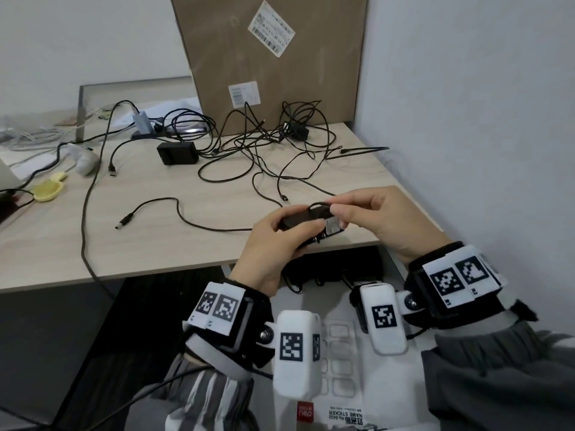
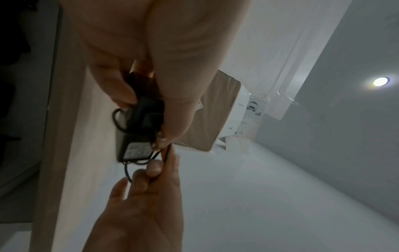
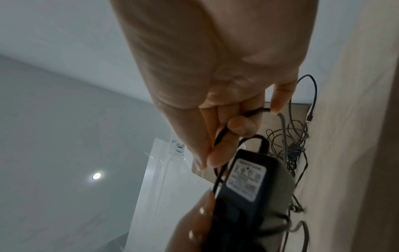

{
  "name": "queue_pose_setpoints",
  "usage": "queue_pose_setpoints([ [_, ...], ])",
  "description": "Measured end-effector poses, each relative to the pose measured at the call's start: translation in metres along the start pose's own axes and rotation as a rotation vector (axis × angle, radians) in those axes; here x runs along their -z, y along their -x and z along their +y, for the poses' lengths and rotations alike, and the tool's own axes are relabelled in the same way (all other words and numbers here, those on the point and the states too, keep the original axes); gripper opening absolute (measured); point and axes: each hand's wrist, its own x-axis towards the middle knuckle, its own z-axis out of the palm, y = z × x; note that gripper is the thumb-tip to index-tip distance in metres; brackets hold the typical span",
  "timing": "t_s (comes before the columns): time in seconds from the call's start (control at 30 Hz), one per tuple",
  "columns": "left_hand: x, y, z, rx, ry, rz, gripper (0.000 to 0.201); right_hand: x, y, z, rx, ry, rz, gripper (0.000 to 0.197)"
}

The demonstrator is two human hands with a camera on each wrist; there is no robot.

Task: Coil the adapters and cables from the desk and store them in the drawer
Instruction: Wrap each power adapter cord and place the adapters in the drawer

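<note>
A black power adapter (image 1: 300, 219) with a grey label is held above the desk's front edge (image 1: 186, 265). My left hand (image 1: 277, 230) grips its body, fingers curled round it. My right hand (image 1: 339, 208) pinches a loop of the adapter's thin black cable (image 1: 322, 203) at the top of the brick. The rest of that cable trails left over the desk to a barrel plug (image 1: 124, 219). In the left wrist view the adapter (image 2: 138, 134) sits under my left hand (image 2: 151, 109). In the right wrist view my right hand (image 3: 224, 145) pinches the cable beside the adapter (image 3: 246, 180).
A tangle of black cables (image 1: 273, 144) lies at the back of the desk before a cardboard box (image 1: 270, 57). Another black adapter (image 1: 177, 154) and a grey hub (image 1: 141, 122) sit to the left. Below the desk edge an open drawer (image 1: 326, 275) holds black items.
</note>
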Motion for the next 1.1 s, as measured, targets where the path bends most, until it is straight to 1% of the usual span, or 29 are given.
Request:
queue_pose_setpoints([
  [0.07,-0.003,0.000,-0.001,-0.072,0.060,0.070,0.038,-0.006,0.001,-0.001,0.024,-0.021,-0.052,0.022],
  [0.13,-0.004,0.000,-0.002,-0.121,0.121,0.127,0.037,-0.011,0.002,-0.002,0.039,-0.008,-0.090,0.026],
  [0.23,-0.004,-0.001,-0.002,-0.141,0.227,0.163,0.035,-0.014,0.001,-0.002,0.050,0.003,-0.120,0.031],
  [0.4,-0.008,-0.001,-0.007,-0.157,0.311,0.197,0.044,-0.019,0.003,-0.003,0.061,-0.006,-0.139,0.032],
  [0.5,-0.009,-0.004,-0.009,-0.174,0.356,0.217,0.044,-0.022,0.002,-0.002,0.052,-0.037,-0.142,0.028],
  [0.6,-0.008,-0.007,-0.009,-0.167,0.415,0.189,0.042,-0.023,0.002,0.000,0.038,-0.045,-0.127,0.018],
  [0.67,-0.005,-0.008,-0.011,-0.145,0.483,0.142,0.043,-0.023,0.002,0.000,0.034,-0.023,-0.108,0.013],
  [0.77,0.000,-0.008,-0.012,-0.100,0.489,0.062,0.041,-0.021,0.001,0.001,0.033,-0.023,-0.074,0.016],
  [1.1,0.001,-0.009,-0.007,-0.040,0.534,-0.038,0.022,-0.020,-0.002,0.007,0.013,-0.004,-0.040,0.017],
])
